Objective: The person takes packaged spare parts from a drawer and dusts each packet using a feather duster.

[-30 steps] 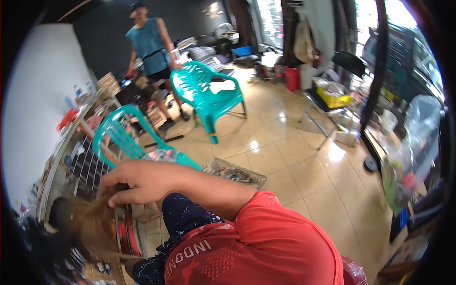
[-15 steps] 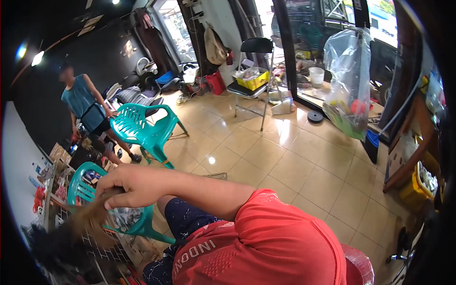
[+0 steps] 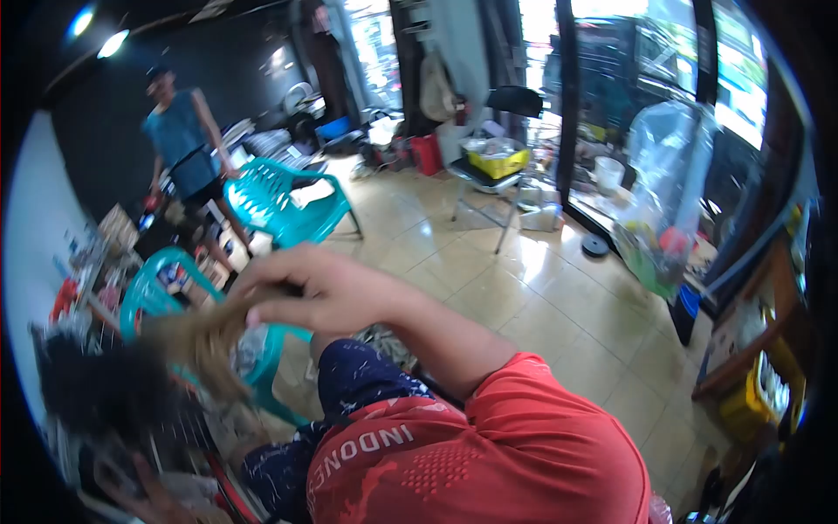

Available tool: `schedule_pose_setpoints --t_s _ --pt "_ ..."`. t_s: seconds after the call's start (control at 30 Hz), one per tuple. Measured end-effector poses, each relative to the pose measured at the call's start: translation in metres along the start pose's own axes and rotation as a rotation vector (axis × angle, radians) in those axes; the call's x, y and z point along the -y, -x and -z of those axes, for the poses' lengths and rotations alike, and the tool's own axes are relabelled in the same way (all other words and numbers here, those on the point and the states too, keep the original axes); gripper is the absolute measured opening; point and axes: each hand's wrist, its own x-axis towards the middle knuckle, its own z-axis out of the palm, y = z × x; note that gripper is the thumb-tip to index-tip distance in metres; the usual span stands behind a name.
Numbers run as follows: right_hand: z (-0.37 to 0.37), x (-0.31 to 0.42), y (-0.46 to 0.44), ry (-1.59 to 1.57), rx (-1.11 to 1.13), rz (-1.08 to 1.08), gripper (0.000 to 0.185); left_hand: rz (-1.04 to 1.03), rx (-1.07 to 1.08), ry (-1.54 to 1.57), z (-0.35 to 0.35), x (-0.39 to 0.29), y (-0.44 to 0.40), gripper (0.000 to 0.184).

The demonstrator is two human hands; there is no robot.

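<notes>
1. Brown hair-like strands (image 3: 199, 342) sit at near left, clamped by the right hand (image 3: 319, 284), thumb against fingers.
2. A dark bushy mass (image 3: 103, 384) adjoins their left end.
3. The left hand (image 3: 153, 496) blurs nearer; I can't tell its grip.

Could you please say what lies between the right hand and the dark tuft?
In the head view, brown strands link the right hand and the dark tuft.

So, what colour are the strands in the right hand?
Brown; the strands show best, though blurred, in the head view.
</notes>
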Motion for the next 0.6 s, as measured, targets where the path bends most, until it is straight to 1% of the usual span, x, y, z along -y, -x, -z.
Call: schedule_pose_setpoints --t_s 0.03,0.1,0.13,0.17,0.2,0.23,0.27,0.3,0.33,0.37,0.4,0.43,0.5,0.53,0.57,0.6 --pt "-0.005 -0.005 -0.003 0.006 -0.086 0.059 0.02 0.076 -0.089 -0.236 0.009 0.014 0.007 0.062" --pt "0.003 -0.003 -0.003 0.164 0.084 -0.007 0.022 0.05 -0.101 -0.042 0.005 0.018 0.012 0.061" --pt "0.004 0.0 -0.004 0.096 0.188 -0.09 0.023 0.115 -0.141 -0.052 -0.006 -0.008 0.015 0.06" --pt "0.002 -0.01 -0.003 0.098 0.181 -0.114 0.022 0.122 -0.232 0.1 -0.013 -0.003 0.018 0.064" --pt "-0.003 -0.007 -0.005 0.059 0.111 -0.229 0.022 0.011 -0.152 0.126 -0.01 0.001 0.018 0.062" --pt "-0.009 -0.012 -0.006 0.025 -0.013 -0.207 0.02 0.088 -0.096 0.089 -0.01 -0.021 0.013 0.056" --pt "-0.016 -0.007 -0.01 0.007 -0.1 -0.263 0.019 0.043 -0.108 0.05 -0.011 -0.025 0.01 0.05" --pt "-0.017 -0.016 -0.009 0.043 -0.106 -0.292 0.019 0.083 -0.094 0.058 -0.007 -0.025 0.01 0.049" --pt "-0.012 -0.014 -0.007 0.078 0.022 -0.341 0.019 -0.019 -0.055 -0.087 -0.001 -0.026 0.009 0.049" --pt "-0.008 -0.011 -0.005 0.132 0.139 -0.384 0.019 0.033 -0.03 0.038 0.001 -0.031 0.01 0.049" --pt "-0.016 -0.015 -0.01 0.053 0.109 -0.296 0.017 0.045 -0.012 0.148 0.005 -0.025 0.007 0.049" --pt "-0.026 -0.02 -0.017 -0.018 0.07 -0.218 0.016 -0.068 -0.017 0.215 0.007 -0.019 -0.001 0.047" --pt "-0.046 -0.021 -0.029 -0.078 -0.152 -0.287 0.012 0.028 0.012 0.222 0.017 -0.014 -0.001 0.044" --pt "-0.023 -0.024 -0.021 -0.125 -0.149 -0.369 0.012 -0.004 -0.022 0.171 0.004 -0.033 0.007 0.043" --pt "-0.018 -0.026 -0.021 -0.138 -0.134 -0.37 0.012 0.005 -0.031 0.156 0.006 -0.034 0.009 0.043" --pt "-0.011 -0.028 -0.022 -0.071 0.069 -0.259 0.014 0.026 -0.03 0.168 0.009 -0.035 0.011 0.043"
